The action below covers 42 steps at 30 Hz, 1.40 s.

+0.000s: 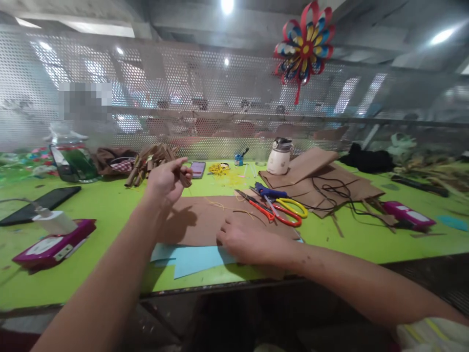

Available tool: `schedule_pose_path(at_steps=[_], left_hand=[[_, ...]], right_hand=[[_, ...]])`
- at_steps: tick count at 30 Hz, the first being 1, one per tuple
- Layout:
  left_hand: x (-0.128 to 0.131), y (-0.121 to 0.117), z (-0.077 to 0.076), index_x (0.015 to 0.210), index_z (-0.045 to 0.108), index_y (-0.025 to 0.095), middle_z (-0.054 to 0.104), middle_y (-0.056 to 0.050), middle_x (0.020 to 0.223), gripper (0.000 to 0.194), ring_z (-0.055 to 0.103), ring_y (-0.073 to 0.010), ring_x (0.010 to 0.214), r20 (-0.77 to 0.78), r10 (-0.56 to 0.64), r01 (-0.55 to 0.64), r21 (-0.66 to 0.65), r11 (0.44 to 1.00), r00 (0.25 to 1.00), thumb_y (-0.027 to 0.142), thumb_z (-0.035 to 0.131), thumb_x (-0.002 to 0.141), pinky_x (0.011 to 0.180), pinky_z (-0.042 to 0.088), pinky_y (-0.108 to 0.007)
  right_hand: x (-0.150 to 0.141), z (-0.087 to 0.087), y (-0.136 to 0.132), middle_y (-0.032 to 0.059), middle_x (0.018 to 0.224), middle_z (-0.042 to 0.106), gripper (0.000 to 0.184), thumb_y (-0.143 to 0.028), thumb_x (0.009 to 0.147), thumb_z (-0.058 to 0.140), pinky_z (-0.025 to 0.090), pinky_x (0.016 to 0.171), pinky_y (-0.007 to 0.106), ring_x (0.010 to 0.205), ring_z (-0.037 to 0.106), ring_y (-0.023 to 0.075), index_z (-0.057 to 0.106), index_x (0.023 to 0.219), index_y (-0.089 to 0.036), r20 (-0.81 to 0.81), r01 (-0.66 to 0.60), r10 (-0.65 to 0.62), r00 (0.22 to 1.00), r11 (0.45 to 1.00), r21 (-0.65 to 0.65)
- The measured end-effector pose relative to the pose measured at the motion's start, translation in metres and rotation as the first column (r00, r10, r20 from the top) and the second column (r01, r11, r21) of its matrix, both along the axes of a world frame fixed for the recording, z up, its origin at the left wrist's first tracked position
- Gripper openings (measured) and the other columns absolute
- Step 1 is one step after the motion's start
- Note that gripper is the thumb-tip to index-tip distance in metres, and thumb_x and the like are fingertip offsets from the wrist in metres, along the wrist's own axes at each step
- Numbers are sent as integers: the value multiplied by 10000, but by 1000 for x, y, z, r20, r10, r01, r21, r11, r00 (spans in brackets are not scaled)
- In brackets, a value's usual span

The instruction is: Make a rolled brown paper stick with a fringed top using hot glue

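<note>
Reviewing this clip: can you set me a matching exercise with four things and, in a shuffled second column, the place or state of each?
Things
1. Left hand
2. Right hand
3. Light blue paper
4. White flask

Place or state
A. Partly under the brown sheet
B. Upright, with a dark top
C. Raised above the green table
D. Down at the brown sheet's near edge

Pairs: 1-C, 2-D, 3-A, 4-B
</note>
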<state>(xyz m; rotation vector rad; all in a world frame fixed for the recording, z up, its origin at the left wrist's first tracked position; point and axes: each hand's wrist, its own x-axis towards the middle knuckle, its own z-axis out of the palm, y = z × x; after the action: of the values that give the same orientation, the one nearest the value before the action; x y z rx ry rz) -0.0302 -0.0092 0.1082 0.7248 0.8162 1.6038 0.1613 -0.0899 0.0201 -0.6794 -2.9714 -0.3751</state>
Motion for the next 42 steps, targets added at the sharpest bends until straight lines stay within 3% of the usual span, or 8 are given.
schedule_pose_path(at_steps=[3, 6, 10, 17, 26, 34, 38, 42], left_hand=[[10, -3, 14, 786, 589, 95, 442, 15, 501, 132, 486, -82, 452, -81, -143, 145, 24, 989, 986, 61, 473, 838, 416, 405, -147], [18, 1, 12, 803, 598, 102, 462, 4, 514, 107, 511, -99, 466, -122, -284, 273, -98, 957, 951, 83, 499, 838, 400, 417, -151], [16, 13, -16, 757, 567, 112, 461, 9, 492, 93, 491, -98, 415, -116, -338, 303, -243, 921, 934, 39, 527, 797, 362, 408, -157], [10, 19, -71, 657, 517, 144, 482, 13, 479, 148, 469, -95, 370, -92, -370, 318, -352, 881, 924, 84, 596, 767, 345, 425, -191], [11, 0, -34, 874, 624, 124, 485, 21, 491, 95, 562, -131, 464, -177, -349, 308, -224, 925, 920, 105, 545, 823, 397, 459, -188], [19, 4, -76, 861, 616, 113, 510, 5, 505, 75, 542, -114, 460, -174, -390, 344, -247, 906, 904, 124, 586, 793, 392, 419, -168], [16, 2, -86, 879, 613, 124, 527, 2, 529, 100, 447, -79, 383, -186, -451, 407, -235, 883, 873, 168, 601, 790, 344, 325, -162], [20, -9, -86, 950, 610, 107, 421, 49, 502, 178, 399, -68, 392, -179, -556, 517, -224, 826, 811, 192, 601, 794, 374, 285, -170]], right_hand=[[-1, -1, -2, 110, 829, 686, 125, -122, 790, 570, 424, 699, 330, 739, 584, 216, 657, 879, -110, 27, -19, 18, 999, 1000, 21], [-4, -3, -6, 124, 795, 680, 152, -54, 801, 513, 414, 660, 323, 699, 576, 206, 655, 823, -103, 88, -22, 16, 996, 997, 68], [-4, -4, -12, 151, 776, 662, 192, -11, 784, 481, 384, 567, 314, 688, 567, 218, 653, 827, -87, 94, 9, -15, 995, 998, 70], [6, -10, -16, 153, 828, 626, 100, -99, 739, 558, 360, 537, 314, 788, 532, 268, 621, 816, -103, -94, 289, -287, 953, 957, 3], [9, -13, -20, 124, 793, 615, 131, -44, 781, 519, 396, 618, 324, 754, 526, 226, 624, 812, -116, -53, 72, -72, 996, 997, 17], [15, -5, -26, 105, 815, 624, 138, -210, 850, 546, 394, 634, 300, 766, 554, 206, 643, 790, -131, -150, 134, -155, 977, 981, -138], [33, 18, -17, 68, 828, 639, 208, -274, 906, 506, 407, 694, 281, 781, 570, 172, 649, 826, -146, -368, 139, -236, 900, 953, -271], [47, 33, 17, 57, 755, 634, 202, -231, 888, 520, 408, 689, 286, 715, 546, 158, 656, 773, -136, -617, 193, -366, 697, 924, -330]])
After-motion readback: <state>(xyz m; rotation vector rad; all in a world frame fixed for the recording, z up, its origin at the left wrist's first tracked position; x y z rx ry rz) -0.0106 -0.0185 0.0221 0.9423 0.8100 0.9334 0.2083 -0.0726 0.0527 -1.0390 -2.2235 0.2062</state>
